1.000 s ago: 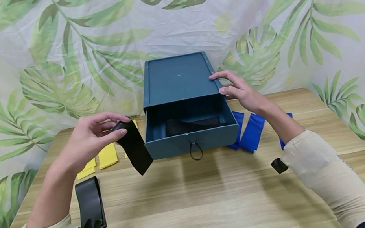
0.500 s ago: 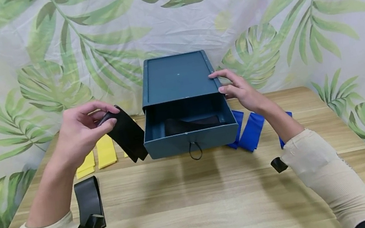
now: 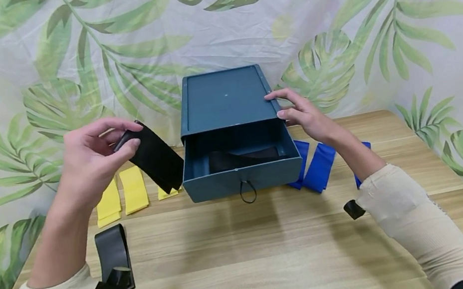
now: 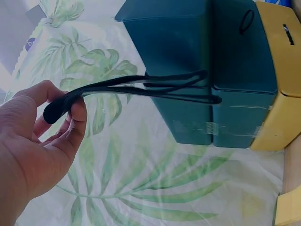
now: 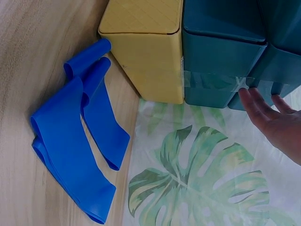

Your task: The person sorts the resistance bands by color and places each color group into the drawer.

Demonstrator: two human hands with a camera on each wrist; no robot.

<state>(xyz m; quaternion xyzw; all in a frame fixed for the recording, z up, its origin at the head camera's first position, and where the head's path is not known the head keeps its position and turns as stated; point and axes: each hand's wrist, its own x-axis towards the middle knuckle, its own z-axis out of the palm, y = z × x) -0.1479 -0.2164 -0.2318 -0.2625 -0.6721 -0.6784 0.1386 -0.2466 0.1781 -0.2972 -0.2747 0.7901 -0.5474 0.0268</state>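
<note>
My left hand [image 3: 97, 148] pinches a folded black resistance band [image 3: 152, 154] between thumb and fingers, raised left of the drawer box. The band slants down and its lower end overlaps the left side of the pulled-out drawer [image 3: 244, 181]. Inside that drawer lies another black band [image 3: 243, 159]. The dark teal drawer box [image 3: 226, 97] has my right hand [image 3: 308, 114] at its right side, fingertips on the top edge and thumb at the front corner. In the right wrist view, its fingers [image 5: 256, 103] touch the teal side wall.
Yellow bands [image 3: 134, 190] lie left of the box, blue bands [image 3: 319, 168] on its right. One black band [image 3: 112, 254] is near my left sleeve, and a small black piece [image 3: 354, 209] by my right sleeve. A yellow box [image 5: 146, 61] forms the stack's bottom.
My left hand has moved up and left, lifting the pinched black band and tilting it more. My right hand stays at the box, and the drawer remains pulled out.
</note>
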